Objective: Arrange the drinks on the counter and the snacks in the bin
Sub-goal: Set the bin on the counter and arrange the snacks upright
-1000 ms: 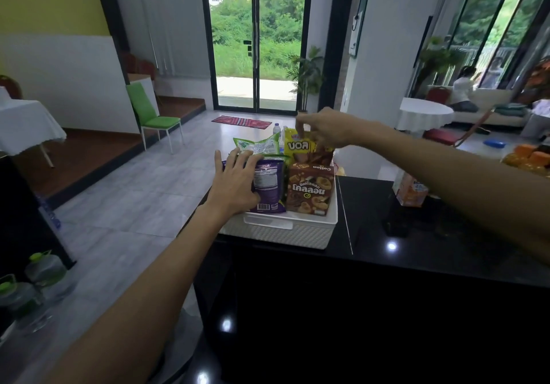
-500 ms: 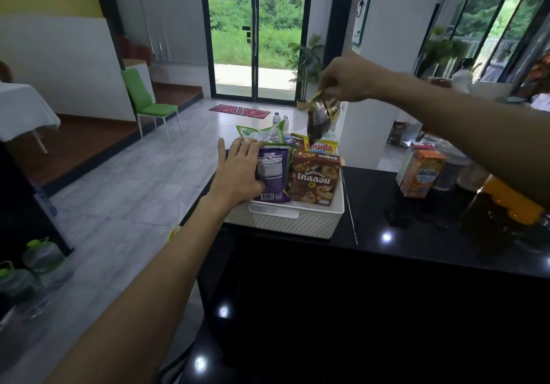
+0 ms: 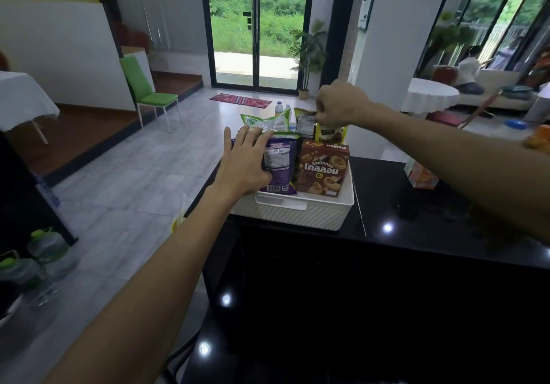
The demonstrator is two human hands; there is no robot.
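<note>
A white woven bin (image 3: 300, 212) stands at the left end of the black counter (image 3: 416, 235), packed with upright snacks. My left hand (image 3: 245, 160) lies flat with spread fingers against a purple snack bag (image 3: 279, 163), with a green bag (image 3: 265, 121) behind it. A brown cookie box (image 3: 323, 169) fills the bin's front right. My right hand (image 3: 339, 105) pinches the top of a yellow-and-dark snack packet (image 3: 306, 123) at the back of the bin, above another yellow packet (image 3: 331, 135).
An orange drink carton (image 3: 421, 175) stands on the counter to the right of the bin, and orange items (image 3: 538, 141) show at the far right edge. The counter's left edge drops to a tiled floor. Large water jugs (image 3: 35, 261) sit on the floor at lower left.
My right hand lifted the packet high above the bin, then came down with it to the back of the bin. My left hand stayed on the purple bag.
</note>
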